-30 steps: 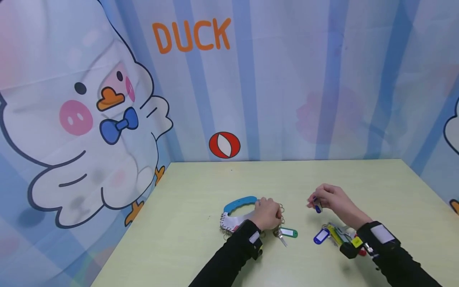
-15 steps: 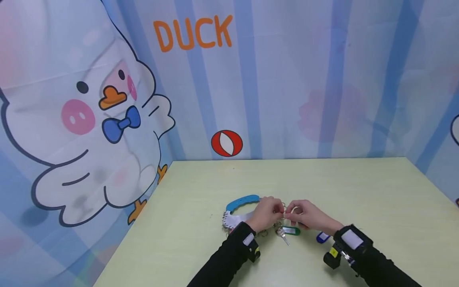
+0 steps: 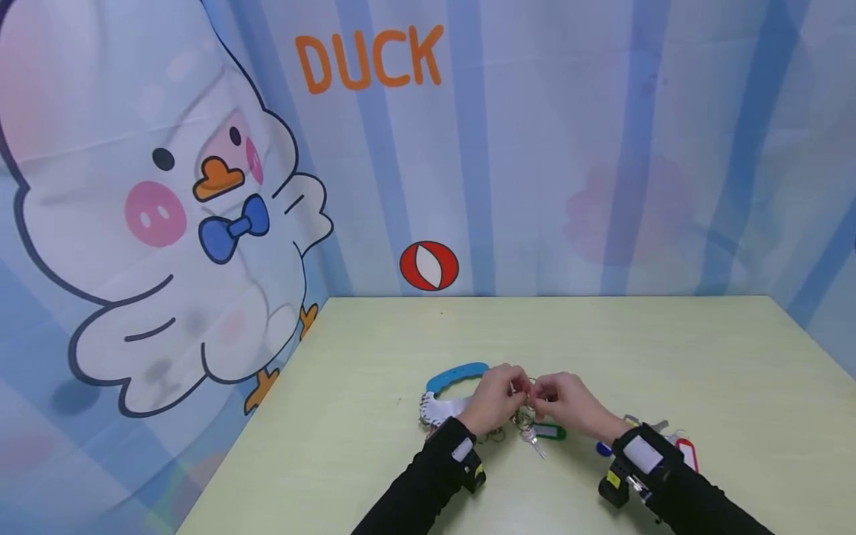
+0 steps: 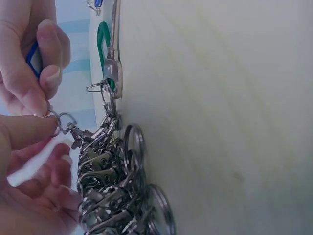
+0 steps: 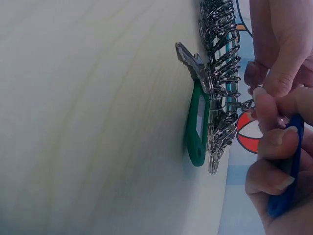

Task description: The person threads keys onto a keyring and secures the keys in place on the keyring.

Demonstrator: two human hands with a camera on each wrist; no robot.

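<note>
A key holder (image 3: 441, 407) with a blue handle (image 3: 458, 377) lies on the table, with several metal clips (image 4: 100, 171) and split rings (image 4: 134, 142) along its edge. My left hand (image 3: 493, 401) pinches a small split ring (image 4: 66, 120) joined to one clip. Fingers of my right hand (image 3: 571, 403) curl round a blue key tag (image 5: 286, 174), its fingertips meeting the left hand's at the ring. Fingers partly hide the point of contact. Close by hangs a silver key (image 5: 193, 66) with a green key tag (image 5: 198, 127), attached to the holder.
Near the right wrist lie more keys and tags, among them a red-edged tag (image 3: 687, 452) and a blue one (image 3: 603, 449), partly covered by the right sleeve. A printed duck cloth (image 3: 535, 148) stands behind the table's (image 3: 374, 342) far edge.
My right hand has moved left from above the loose key pile to the left hand, bringing the blue tag. The left hand stays at the holder, fingers shifted slightly.
</note>
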